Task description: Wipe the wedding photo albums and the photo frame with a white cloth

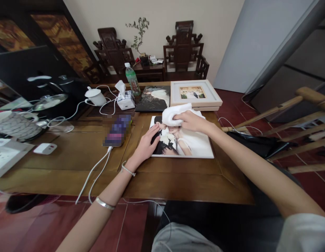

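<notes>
A photo panel [196,143] showing a couple lies flat on the wooden table in front of me. My right hand [191,120] is closed around a folded white cloth [172,113], which rests on the panel's upper part and hides some of the picture. At the panel's left edge, my left hand [148,141] lies with its fingers stretched out, touching the surface and holding nothing. Behind the panel are a dark photo panel [154,98] and, to its right, a light-framed picture [193,92] that seems to sit on another frame.
On the wooden table [104,175], a phone [116,131] with a white cable lies to the left. Beyond it stand a tissue box [126,100], a plastic bottle [132,79] and a lidded white cup [95,96]. A power strip [8,154] is far left; a wooden chair [306,129] stands right.
</notes>
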`<act>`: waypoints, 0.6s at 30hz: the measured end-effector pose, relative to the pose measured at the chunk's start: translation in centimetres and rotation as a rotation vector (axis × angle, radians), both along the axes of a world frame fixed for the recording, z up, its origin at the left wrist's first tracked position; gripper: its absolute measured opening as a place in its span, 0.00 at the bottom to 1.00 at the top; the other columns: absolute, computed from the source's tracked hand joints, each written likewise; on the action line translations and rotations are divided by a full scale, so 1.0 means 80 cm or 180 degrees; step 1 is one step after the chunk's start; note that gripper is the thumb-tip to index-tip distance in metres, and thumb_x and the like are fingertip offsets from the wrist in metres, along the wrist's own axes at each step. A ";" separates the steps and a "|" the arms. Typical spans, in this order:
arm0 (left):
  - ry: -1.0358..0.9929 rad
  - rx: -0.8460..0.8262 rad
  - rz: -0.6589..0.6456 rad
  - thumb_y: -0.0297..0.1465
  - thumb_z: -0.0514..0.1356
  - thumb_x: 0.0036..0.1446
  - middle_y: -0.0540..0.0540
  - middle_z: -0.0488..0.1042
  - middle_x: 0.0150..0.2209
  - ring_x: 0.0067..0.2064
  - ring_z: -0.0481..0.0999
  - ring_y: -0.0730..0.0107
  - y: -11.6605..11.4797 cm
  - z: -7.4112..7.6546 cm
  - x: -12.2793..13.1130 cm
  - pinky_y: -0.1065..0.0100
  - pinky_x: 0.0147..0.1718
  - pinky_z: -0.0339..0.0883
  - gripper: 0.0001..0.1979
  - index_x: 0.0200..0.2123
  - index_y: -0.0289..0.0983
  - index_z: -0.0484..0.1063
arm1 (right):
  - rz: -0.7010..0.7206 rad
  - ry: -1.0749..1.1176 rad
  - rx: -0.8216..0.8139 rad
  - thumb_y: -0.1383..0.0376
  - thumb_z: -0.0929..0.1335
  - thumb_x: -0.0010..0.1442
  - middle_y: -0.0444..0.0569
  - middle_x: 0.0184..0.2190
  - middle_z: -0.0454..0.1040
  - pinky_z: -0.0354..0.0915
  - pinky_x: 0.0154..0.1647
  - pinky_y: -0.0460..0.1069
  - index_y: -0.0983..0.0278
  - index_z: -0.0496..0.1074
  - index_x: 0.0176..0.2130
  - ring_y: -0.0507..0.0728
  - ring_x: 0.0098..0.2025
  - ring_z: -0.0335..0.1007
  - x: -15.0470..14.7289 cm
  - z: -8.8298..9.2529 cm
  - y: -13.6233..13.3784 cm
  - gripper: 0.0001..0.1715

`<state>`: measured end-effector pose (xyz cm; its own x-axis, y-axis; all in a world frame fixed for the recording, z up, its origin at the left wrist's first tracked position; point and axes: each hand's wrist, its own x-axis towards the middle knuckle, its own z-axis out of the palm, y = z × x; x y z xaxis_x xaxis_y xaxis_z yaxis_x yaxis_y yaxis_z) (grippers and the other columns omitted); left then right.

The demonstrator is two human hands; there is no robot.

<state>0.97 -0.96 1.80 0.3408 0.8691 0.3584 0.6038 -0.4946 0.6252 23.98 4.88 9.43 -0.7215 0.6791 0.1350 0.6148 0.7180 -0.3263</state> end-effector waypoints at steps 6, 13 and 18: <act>-0.0023 -0.0011 0.0012 0.35 0.51 0.62 0.41 0.60 0.63 0.65 0.57 0.62 -0.001 0.000 0.000 0.55 0.64 0.48 0.22 0.58 0.35 0.64 | -0.0157 0.0063 -0.0164 0.77 0.58 0.51 0.53 0.48 0.75 0.60 0.45 0.49 0.66 0.74 0.45 0.58 0.47 0.68 -0.006 0.007 0.037 0.25; -0.0056 0.0032 -0.0007 0.34 0.50 0.62 0.41 0.60 0.63 0.65 0.56 0.62 0.000 -0.004 0.000 0.55 0.64 0.49 0.22 0.59 0.36 0.63 | -0.0233 -0.0426 0.0231 0.78 0.60 0.51 0.60 0.47 0.74 0.62 0.50 0.60 0.68 0.71 0.48 0.64 0.50 0.68 -0.015 -0.017 -0.034 0.26; -0.0053 0.0061 -0.0059 0.32 0.50 0.62 0.40 0.59 0.63 0.65 0.56 0.61 0.001 -0.004 -0.001 0.55 0.64 0.48 0.23 0.59 0.33 0.63 | 0.0031 -0.0708 0.0872 0.76 0.61 0.55 0.64 0.60 0.61 0.49 0.57 0.74 0.67 0.74 0.46 0.75 0.64 0.48 -0.018 -0.052 -0.143 0.21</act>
